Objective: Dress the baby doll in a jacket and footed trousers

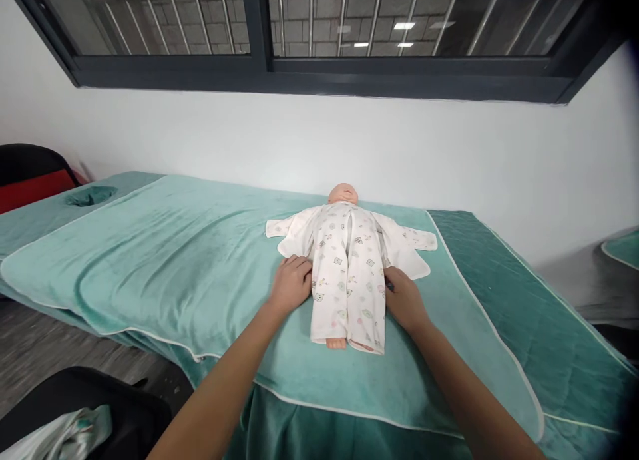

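A baby doll (343, 194) lies on its back, its head toward the wall. It wears a white long-sleeved baby shirt (304, 222). White printed baby trousers (329, 280) are spread over its front up to near the neck, with a foot (336, 343) showing below one leg. My left hand (292, 283) is closed at the trousers' left edge, fingers curled against the cloth. At the opposite edge, my right hand (404, 299) pinches the fabric between thumb and fingers. The fingertips of both hands are partly hidden by the cloth.
A light green blanket (164, 260) with white piping covers the massage bed (499, 267), which has a face hole (91, 195) at left. A white wall and a barred window (319, 80) stand behind. A black chair (84, 393) holding cloth is at lower left.
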Tool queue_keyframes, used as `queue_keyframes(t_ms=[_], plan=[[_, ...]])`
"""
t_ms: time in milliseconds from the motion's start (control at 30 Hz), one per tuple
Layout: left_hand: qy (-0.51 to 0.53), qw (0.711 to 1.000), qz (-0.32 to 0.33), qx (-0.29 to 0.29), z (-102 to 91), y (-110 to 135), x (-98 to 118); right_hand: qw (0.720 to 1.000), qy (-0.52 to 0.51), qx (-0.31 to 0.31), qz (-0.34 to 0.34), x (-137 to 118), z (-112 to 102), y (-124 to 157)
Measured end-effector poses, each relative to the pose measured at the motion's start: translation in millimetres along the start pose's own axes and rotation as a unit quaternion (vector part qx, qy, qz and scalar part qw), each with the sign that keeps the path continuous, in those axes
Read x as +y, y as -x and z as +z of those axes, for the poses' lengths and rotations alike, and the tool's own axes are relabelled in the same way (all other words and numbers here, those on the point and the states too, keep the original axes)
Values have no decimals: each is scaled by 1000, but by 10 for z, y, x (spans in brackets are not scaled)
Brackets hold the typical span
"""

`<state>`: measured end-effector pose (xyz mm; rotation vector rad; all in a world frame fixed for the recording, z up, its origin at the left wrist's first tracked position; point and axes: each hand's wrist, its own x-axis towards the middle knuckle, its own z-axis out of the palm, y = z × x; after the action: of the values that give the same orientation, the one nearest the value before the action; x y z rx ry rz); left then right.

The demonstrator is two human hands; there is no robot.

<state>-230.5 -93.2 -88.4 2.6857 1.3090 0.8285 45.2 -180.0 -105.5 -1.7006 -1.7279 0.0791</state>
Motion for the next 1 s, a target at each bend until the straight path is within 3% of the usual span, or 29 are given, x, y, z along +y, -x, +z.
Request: queue_keyframes(t_ms=[100,200,367,500,567,667,733,767,800,867,933,1000], plan=[[58,990,-122,39,15,-63,-124,995,7,91,41,282,-88,-88],[38,976,-207,58,37,-176,-277,981,80,145,104,621,-203,-172],[-55,952,-291,77,48,-331,-452,947,231,68,214,897,-307,-234],[-127,928,-343,74,71,-358,-517,932,197,-10,304,887,-371,-339],[-117,930,-340,74,67,-361,-541,941,135,-15,311,811,-409,-436],[11,937,-338,86,-20,-401,-512,963,-5,76,258,493,-448,-599],[124,932,-323,105,-140,-455,-388,965,-77,147,204,141,-446,-681],[167,931,-304,116,-210,-485,-288,972,-94,150,156,-52,-434,-706],[218,928,-270,134,-279,-512,-168,981,-102,131,96,-239,-413,-720],[296,925,-178,158,-384,-546,103,996,-86,18,-12,-542,-354,-718],[313,939,-103,102,-417,-537,346,993,-43,-74,-85,-700,-294,-687],[283,958,-21,33,-377,-486,501,986,-23,-120,-113,-716,-267,-647]])
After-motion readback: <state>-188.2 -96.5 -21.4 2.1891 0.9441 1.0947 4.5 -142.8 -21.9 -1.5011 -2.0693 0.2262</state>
